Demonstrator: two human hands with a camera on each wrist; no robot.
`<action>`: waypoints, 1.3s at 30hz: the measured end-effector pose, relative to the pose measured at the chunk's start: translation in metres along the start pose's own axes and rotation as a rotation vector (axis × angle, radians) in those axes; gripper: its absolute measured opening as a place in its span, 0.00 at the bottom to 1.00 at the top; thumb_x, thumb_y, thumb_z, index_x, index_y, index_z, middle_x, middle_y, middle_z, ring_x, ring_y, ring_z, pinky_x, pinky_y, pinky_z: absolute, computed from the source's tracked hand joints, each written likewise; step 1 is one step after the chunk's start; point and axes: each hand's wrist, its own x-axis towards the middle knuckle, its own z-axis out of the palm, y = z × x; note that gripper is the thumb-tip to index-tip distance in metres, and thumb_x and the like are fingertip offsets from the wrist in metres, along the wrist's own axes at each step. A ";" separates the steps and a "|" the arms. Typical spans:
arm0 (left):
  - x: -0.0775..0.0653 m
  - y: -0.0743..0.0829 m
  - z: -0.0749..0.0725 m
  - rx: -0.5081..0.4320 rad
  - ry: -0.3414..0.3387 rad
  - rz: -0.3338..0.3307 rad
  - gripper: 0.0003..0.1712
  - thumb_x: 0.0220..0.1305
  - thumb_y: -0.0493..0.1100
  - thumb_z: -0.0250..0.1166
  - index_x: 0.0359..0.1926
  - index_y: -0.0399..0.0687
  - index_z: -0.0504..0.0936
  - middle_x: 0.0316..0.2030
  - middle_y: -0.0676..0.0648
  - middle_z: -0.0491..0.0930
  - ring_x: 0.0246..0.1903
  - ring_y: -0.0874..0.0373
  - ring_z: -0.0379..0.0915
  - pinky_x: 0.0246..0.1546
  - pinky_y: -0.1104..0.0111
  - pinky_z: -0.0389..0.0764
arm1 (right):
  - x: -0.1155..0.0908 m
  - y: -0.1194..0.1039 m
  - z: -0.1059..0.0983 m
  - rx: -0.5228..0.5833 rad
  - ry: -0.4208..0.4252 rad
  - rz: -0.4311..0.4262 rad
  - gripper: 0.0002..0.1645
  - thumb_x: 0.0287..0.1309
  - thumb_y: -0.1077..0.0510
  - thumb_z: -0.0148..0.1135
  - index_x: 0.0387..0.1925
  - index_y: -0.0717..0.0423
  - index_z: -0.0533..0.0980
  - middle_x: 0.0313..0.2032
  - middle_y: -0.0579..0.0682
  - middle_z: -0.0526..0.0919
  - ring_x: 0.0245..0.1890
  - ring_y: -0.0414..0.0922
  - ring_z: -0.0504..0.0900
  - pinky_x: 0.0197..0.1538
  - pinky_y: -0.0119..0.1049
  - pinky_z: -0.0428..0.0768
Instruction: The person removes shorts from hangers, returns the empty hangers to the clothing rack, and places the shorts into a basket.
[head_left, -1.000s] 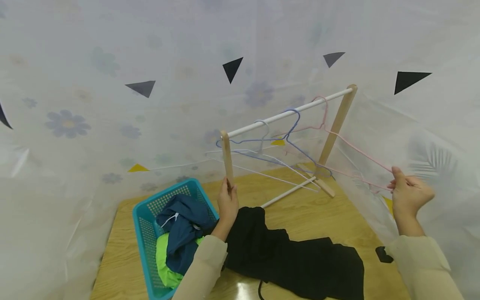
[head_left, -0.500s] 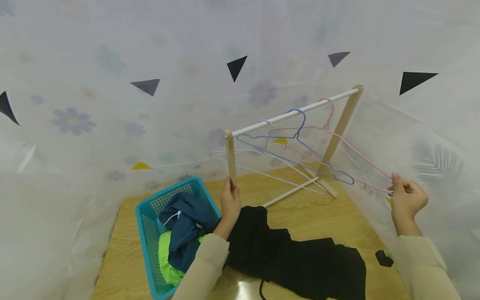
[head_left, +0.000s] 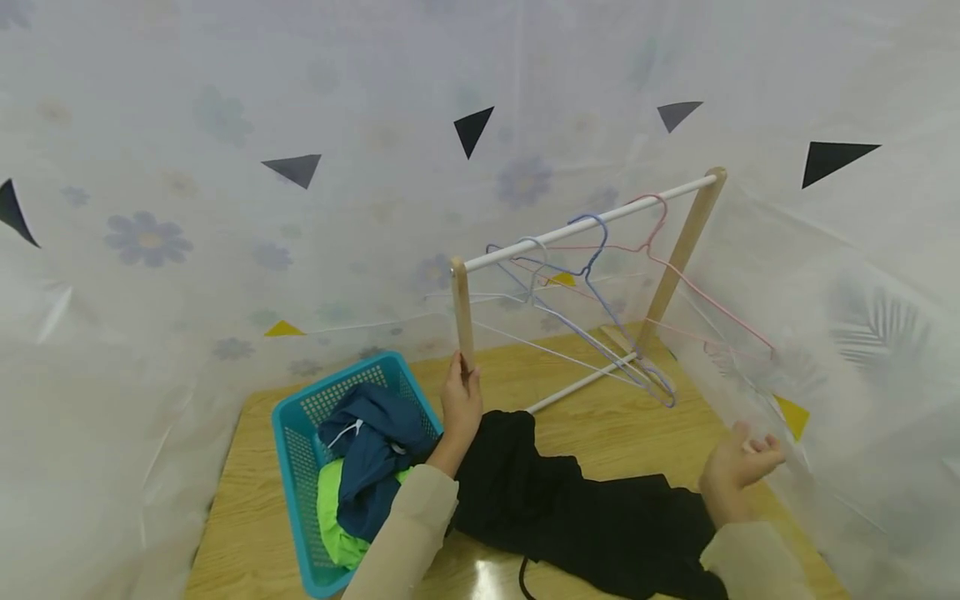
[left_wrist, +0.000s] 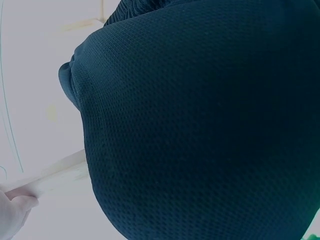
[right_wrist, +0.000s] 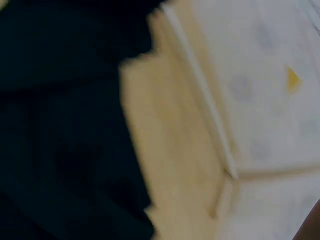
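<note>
My left hand (head_left: 461,408) grips the near wooden post (head_left: 462,317) of a clothes rack; in the left wrist view that hand (left_wrist: 14,215) shows at the lower left corner. My right hand (head_left: 738,471), blurred and holding nothing, hovers over the table's right side with its fingers loosely bent. Below it lies a black garment (head_left: 600,517) with a drawstring, spread on the table. From the rack's white rod (head_left: 555,237) hang a white hanger (head_left: 555,354), a blue hanger (head_left: 590,279) and a pink hanger (head_left: 708,298), all bare.
A teal plastic basket (head_left: 288,492) at the left holds a navy garment (head_left: 367,458) and a bright green one (head_left: 335,517). Everything stands on a wood-grain table (head_left: 225,517). Pale flowered sheeting (head_left: 360,83) hangs behind and at the right.
My right hand has let go of the pink hanger's end and moved down and left toward the black garment. The hangers have swung. My left hand still grips the post.
</note>
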 end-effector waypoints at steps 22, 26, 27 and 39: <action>0.003 0.008 0.006 0.045 -0.051 -0.033 0.22 0.66 0.41 0.50 0.56 0.33 0.66 0.42 0.35 0.75 0.39 0.45 0.76 0.34 0.59 0.79 | -0.152 0.144 0.035 -1.201 -1.283 -1.193 0.70 0.11 0.24 0.69 0.65 0.36 0.55 0.67 0.65 0.46 0.61 0.73 0.54 0.46 0.78 0.56; 0.002 0.007 0.005 0.061 -0.027 -0.011 0.22 0.65 0.41 0.51 0.56 0.31 0.66 0.41 0.34 0.76 0.38 0.45 0.77 0.33 0.60 0.79 | -0.146 0.149 0.030 -1.313 -1.357 -1.076 0.68 0.10 0.27 0.72 0.64 0.36 0.58 0.66 0.65 0.49 0.60 0.74 0.53 0.43 0.79 0.56; 0.002 0.007 0.004 0.061 -0.022 -0.007 0.22 0.65 0.41 0.51 0.55 0.31 0.66 0.40 0.34 0.76 0.37 0.45 0.77 0.33 0.60 0.79 | -0.146 0.150 0.030 -1.310 -1.371 -1.045 0.67 0.11 0.29 0.73 0.63 0.36 0.58 0.66 0.66 0.48 0.60 0.75 0.53 0.41 0.79 0.57; 0.005 -0.005 0.001 -0.003 0.034 0.041 0.21 0.66 0.44 0.51 0.55 0.34 0.68 0.40 0.34 0.76 0.39 0.46 0.77 0.36 0.61 0.80 | -0.151 0.156 0.033 -1.288 -1.409 -0.830 0.56 0.21 0.50 0.80 0.60 0.42 0.63 0.64 0.73 0.46 0.57 0.71 0.56 0.36 0.71 0.68</action>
